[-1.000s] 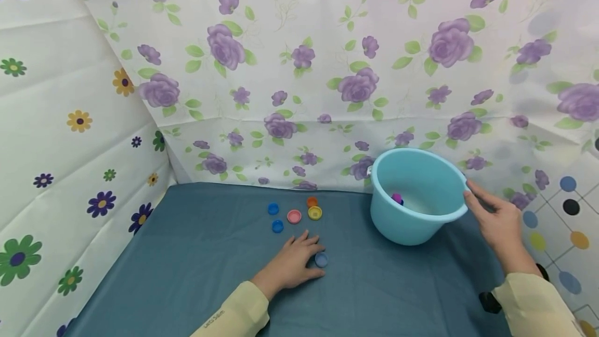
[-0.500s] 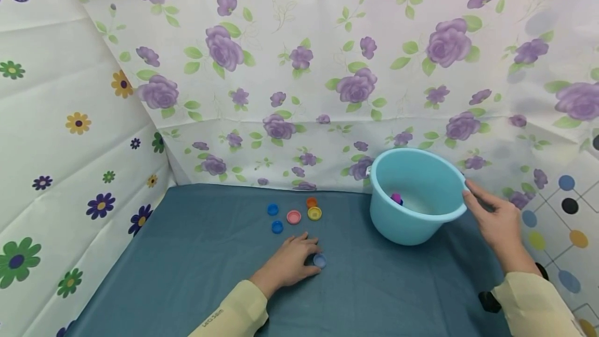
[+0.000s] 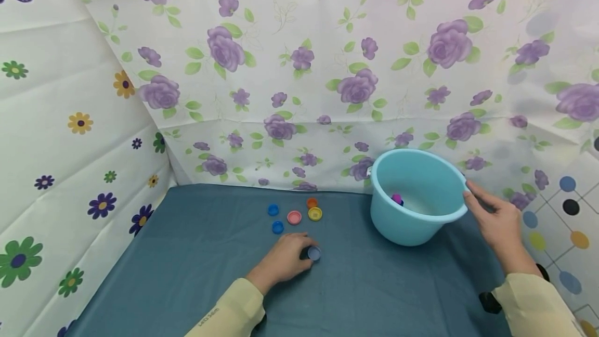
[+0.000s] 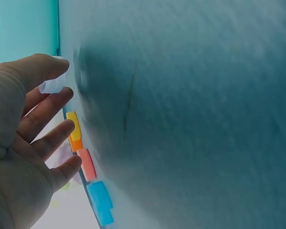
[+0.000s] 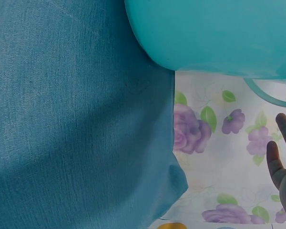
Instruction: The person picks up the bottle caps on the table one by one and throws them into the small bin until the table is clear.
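Observation:
My left hand point(image 3: 283, 260) pinches a small pale translucent cap point(image 3: 314, 253) between thumb and fingertips, low over the middle of the cloth. In the left wrist view, the cap point(image 4: 52, 85) shows between thumb and index finger while the other fingers spread away. Far to the right, my right hand point(image 3: 500, 222) grips the rim of a light-blue bucket point(image 3: 402, 230), which leans slightly toward me. Inside lies a small magenta and dark-blue thing point(image 3: 396, 198). The right wrist view catches the bucket wall point(image 5: 214, 38) and two extended fingers point(image 5: 275, 164); the grip itself is out of frame.
Beyond the left hand lie several caps: blue point(image 3: 273, 209), another blue point(image 3: 278, 227), pink point(image 3: 294, 217), orange point(image 3: 311, 202) and yellow point(image 3: 315, 214). A blue-grey cloth point(image 3: 196, 254) covers the table. Flowered sheets point(image 3: 262, 66) hang behind and at both sides.
The left fingers have closed round the pale cap, and it has shifted slightly left and away from me. The right hand and bucket stay put.

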Available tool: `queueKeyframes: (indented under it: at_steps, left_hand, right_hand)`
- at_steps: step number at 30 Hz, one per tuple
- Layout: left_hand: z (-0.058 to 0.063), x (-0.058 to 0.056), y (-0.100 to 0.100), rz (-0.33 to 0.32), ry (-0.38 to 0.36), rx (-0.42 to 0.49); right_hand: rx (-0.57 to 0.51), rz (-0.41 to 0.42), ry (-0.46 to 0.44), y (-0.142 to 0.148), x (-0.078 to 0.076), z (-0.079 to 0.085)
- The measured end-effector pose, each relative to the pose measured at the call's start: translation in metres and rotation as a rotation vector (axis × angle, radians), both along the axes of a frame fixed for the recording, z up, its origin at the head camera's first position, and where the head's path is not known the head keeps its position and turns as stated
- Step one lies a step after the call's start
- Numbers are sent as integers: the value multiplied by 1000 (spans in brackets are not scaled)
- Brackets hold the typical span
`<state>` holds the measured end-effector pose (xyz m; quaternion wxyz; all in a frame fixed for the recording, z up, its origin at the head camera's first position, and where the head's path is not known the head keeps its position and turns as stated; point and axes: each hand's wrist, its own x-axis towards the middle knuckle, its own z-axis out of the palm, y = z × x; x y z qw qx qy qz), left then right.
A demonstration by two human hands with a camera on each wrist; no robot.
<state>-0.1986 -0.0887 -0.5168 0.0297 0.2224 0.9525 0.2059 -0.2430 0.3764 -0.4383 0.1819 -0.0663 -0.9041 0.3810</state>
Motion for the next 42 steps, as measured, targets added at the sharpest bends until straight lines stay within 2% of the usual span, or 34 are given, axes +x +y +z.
queueKeyframes:
  at_steps: [5,10,19,26,30,36,42]
  left_hand:
    - [2,-3,-7,24,31,26]
    - [8,-7,-13,64,45,118]
    - [28,-22,-27,181,16,289]
    - [44,-34,-36,318,43,355]
    - [51,-41,-38,362,54,389]
    - [64,-49,-34,365,83,405]
    - [78,-56,-23,305,100,425]
  right_hand:
    - [3,1,-5,1,1,0]
    - [14,-10,-16,0,1,1]
    - [11,4,0,-1,-1,1]
    - [4,5,-20,1,-1,1]
    - [4,7,-24,1,0,0]
    - [12,29,-26,2,1,0]
    - [17,29,-29,2,1,0]
